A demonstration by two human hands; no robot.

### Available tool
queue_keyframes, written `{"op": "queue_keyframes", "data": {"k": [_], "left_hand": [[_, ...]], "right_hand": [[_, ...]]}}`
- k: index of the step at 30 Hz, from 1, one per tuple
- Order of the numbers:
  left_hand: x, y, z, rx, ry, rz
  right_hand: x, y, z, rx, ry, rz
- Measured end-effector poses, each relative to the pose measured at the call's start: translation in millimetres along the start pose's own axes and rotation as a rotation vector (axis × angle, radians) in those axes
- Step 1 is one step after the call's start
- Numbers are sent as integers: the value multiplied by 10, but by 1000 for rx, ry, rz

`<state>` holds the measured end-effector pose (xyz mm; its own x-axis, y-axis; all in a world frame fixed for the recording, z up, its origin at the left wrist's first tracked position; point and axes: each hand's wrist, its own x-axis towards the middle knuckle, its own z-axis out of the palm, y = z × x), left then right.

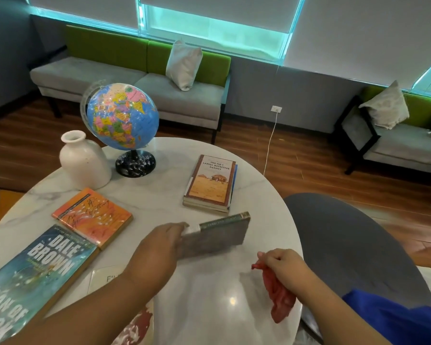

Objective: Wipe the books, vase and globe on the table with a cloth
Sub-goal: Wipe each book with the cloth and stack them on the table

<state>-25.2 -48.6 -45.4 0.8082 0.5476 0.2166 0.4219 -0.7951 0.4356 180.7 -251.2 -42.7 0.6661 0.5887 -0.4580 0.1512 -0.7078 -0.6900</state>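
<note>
Red cloth (pixel 279 297) was bunched in the right hand (pixel 284 267), fingers curled tight round its top, the rest hanging below them over the marble table (pixel 209 307). Left hand (pixel 159 247) gripped a grey book (pixel 214 236) by one end, clamped on it, with the book lifted, tilted and blurred. Just beyond those fingers lay a stack of books (pixel 209 183). Left of them were an orange book (pixel 92 216) and a blue book (pixel 40 277), both flat. Well beyond stood the white vase (pixel 84 161) and globe (pixel 122 115), just beside each other.

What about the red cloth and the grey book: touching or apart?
Apart. The head view shows bare table between the red cloth and the grey book.
</note>
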Motion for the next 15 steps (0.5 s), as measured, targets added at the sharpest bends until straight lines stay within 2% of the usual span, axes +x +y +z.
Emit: {"op": "queue_keyframes", "data": {"k": [2, 5, 7, 10, 12, 15], "left_hand": [[105, 105, -127, -205, 40, -174], [231, 180, -194, -401, 104, -286], [321, 191, -205, -559, 85, -340], [467, 164, -135, -904, 3, -486], [561, 142, -73, -1090, -21, -572], [734, 83, -37, -1160, -56, -626]], "right_hand": [[11, -11, 96, 23, -75, -12], [49, -75, 259, 112, -208, 7], [68, -142, 364, 199, -300, 39], [113, -238, 493, 529, -416, 38], [120, -362, 511, 709, -413, 39], [255, -477, 472, 747, -249, 7]]}}
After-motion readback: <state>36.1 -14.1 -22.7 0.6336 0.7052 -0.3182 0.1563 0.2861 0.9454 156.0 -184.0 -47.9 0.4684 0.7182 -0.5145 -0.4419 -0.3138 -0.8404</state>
